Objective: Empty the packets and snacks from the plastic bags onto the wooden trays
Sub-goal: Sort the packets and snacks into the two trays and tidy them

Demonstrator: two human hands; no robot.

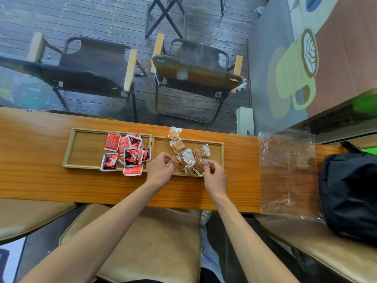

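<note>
Two wooden trays lie side by side on the long table. The left tray (85,148) holds several red and black packets (130,154), some spilling over its front rim. The right tray (161,144) holds several brown and white snack packets (180,147); one brown packet (174,132) lies over its far rim. My left hand (160,170) pinches a brown snack packet (174,161) at the tray's front left. My right hand (216,176) pinches another brown snack packet (199,167) at the tray's front. An empty clear plastic bag (287,172) lies flat on the table to the right.
A black bag (350,193) sits at the table's right end, beside the plastic bag. Two folding chairs (195,68) stand on the deck beyond the table. Padded seats (142,242) lie below the table's near edge.
</note>
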